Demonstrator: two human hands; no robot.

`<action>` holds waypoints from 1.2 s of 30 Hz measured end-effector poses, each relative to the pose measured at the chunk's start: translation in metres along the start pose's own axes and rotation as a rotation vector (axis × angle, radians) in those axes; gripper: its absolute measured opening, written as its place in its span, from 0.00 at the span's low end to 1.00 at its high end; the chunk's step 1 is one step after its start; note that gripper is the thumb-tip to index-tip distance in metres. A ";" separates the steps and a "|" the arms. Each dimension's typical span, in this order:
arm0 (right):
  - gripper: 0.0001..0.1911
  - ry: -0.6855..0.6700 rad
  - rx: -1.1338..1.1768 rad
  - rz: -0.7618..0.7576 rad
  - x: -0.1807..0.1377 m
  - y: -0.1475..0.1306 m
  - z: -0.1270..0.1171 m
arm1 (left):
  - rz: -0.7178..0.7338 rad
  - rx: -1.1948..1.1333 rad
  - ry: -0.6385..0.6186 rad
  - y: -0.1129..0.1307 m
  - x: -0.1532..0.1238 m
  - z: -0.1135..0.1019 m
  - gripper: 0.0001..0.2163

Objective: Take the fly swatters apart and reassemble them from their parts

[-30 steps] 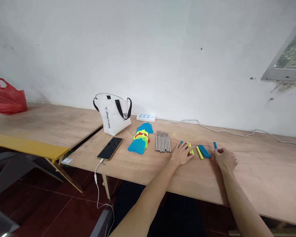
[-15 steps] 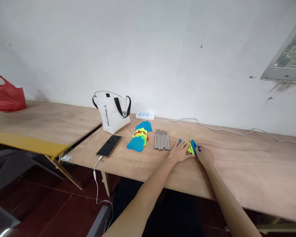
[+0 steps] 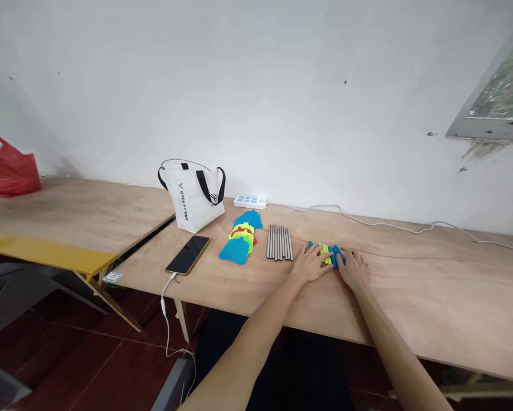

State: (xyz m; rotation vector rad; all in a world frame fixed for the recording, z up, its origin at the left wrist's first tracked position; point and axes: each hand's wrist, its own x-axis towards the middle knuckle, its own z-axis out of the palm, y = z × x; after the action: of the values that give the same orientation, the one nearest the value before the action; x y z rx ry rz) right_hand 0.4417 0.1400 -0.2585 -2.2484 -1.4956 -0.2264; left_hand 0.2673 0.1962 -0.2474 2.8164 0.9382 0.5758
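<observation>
A row of short yellow handles point(image 3: 326, 255) and blue handles point(image 3: 336, 255) lies side by side on the wooden table. My left hand point(image 3: 310, 262) rests over the row's left part, fingers stretched out across it and the thumb along its near side. At the right end, my right hand point(image 3: 354, 267) lies against the blue handles with its fingers spread. Part of the row is hidden under my left fingers. Just left of my hands, several slim metal rods point(image 3: 279, 242) lie parallel. Beyond them is an overlapping stack of flat blue, yellow and red fly swatter heads point(image 3: 235, 250).
A phone point(image 3: 188, 254) on a charging cable lies at the table's left. Behind it stands a white tote bag point(image 3: 196, 200) with black handles. A white power strip point(image 3: 250, 201) sits by the wall, its cord running right. A red plastic bag point(image 3: 10, 171) is on the neighbouring table.
My right hand has gone from curled fingers at the blue handles to spread fingers beside them. The blue handles now lie closer together. My left hand stays over the row.
</observation>
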 end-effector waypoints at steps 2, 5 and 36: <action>0.27 -0.019 0.017 -0.082 0.000 0.000 0.003 | -0.001 -0.005 -0.002 0.000 0.000 0.000 0.25; 0.27 -0.054 0.039 -0.188 0.002 0.002 0.011 | 0.003 -0.023 -0.003 0.000 0.000 0.001 0.26; 0.37 -0.229 0.072 -0.587 0.035 0.001 0.042 | -0.067 -0.013 0.131 -0.010 -0.022 -0.001 0.24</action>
State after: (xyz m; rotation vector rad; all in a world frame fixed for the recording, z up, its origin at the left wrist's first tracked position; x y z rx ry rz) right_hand 0.4521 0.1873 -0.2841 -1.7722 -2.2233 -0.0827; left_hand 0.2453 0.1914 -0.2561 2.7514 1.0435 0.7627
